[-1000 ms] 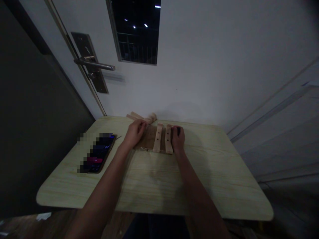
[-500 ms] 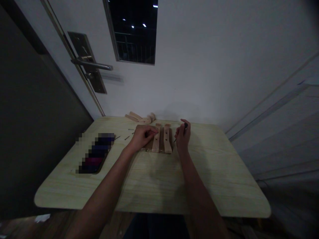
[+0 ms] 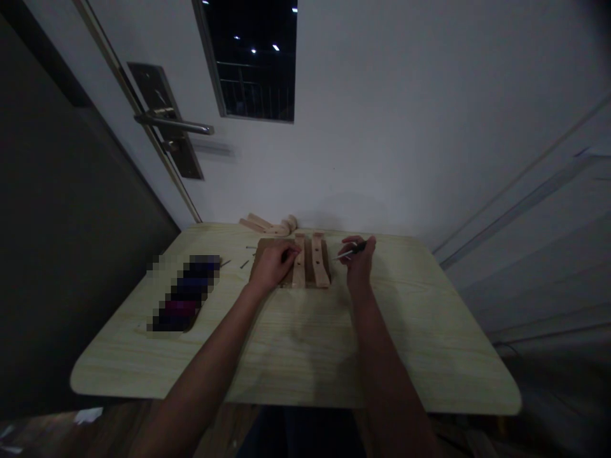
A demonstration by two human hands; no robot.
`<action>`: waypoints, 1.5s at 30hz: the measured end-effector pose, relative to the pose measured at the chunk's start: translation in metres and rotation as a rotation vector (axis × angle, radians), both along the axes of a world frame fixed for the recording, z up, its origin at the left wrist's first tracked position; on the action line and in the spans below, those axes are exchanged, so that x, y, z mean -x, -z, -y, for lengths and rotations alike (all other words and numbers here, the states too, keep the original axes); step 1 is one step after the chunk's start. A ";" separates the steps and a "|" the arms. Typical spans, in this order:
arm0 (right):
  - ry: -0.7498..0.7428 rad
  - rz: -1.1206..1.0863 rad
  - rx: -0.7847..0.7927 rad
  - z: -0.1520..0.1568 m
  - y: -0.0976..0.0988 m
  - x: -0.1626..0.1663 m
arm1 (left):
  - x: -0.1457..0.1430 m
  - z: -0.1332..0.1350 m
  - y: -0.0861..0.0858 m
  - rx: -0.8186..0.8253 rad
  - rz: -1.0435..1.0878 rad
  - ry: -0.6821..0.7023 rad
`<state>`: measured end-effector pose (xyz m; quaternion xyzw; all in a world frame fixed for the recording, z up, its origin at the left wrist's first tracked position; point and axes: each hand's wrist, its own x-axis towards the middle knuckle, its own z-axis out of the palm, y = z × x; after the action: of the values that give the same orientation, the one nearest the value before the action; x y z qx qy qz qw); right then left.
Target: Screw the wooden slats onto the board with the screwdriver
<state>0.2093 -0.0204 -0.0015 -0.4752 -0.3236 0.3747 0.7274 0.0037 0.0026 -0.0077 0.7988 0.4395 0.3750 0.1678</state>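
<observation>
Closely pinched left fingers (image 3: 291, 246) at wooden strip (image 3: 298, 276), right fingers (image 3: 352, 239) around screwdriver (image 3: 359, 247)

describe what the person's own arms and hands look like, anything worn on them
The left hand and right hand are both bare, without gloves. The left forearm and right forearm are uncovered too, with no sleeves in view. No watch or bracelet shows on either wrist. The picture is too dim to rule out rings.

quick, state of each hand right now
Left hand: at the left wooden strip; cannot tell whether it grips anything.
Right hand: closed on a dark-handled screwdriver.
</observation>
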 end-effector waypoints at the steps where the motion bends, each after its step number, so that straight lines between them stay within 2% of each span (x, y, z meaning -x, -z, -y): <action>1: -0.010 0.033 0.009 0.000 0.000 0.001 | 0.000 -0.001 0.001 0.001 0.005 -0.002; 4: -0.054 0.078 -0.041 0.001 0.001 0.007 | 0.002 -0.003 0.003 0.008 0.031 0.004; 8: -0.174 0.118 -0.101 0.000 -0.001 0.014 | 0.008 -0.002 -0.001 -0.006 0.071 0.081; 13: -0.192 0.217 -0.180 0.002 -0.003 0.012 | 0.011 0.004 -0.011 -0.021 0.129 0.085; 16: -0.212 0.229 -0.174 0.001 -0.002 0.012 | 0.010 0.005 -0.013 -0.005 0.128 0.075; 24: -0.167 0.213 -0.102 -0.001 0.007 0.019 | 0.011 0.002 -0.012 -0.029 0.105 0.083; 29: -0.090 0.223 -0.109 0.001 0.007 0.021 | 0.009 0.002 -0.011 0.056 0.109 0.091; 39: -0.089 0.276 -0.083 0.001 0.009 0.022 | 0.007 0.002 -0.004 0.156 0.167 0.155; 45: -0.084 0.304 -0.086 0.001 0.010 0.021 | 0.008 0.000 -0.003 0.187 0.136 0.116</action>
<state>0.1884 -0.0214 -0.0113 -0.4808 -0.4655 0.3143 0.6733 -0.0041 0.0030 -0.0051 0.7765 0.4130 0.3754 0.2924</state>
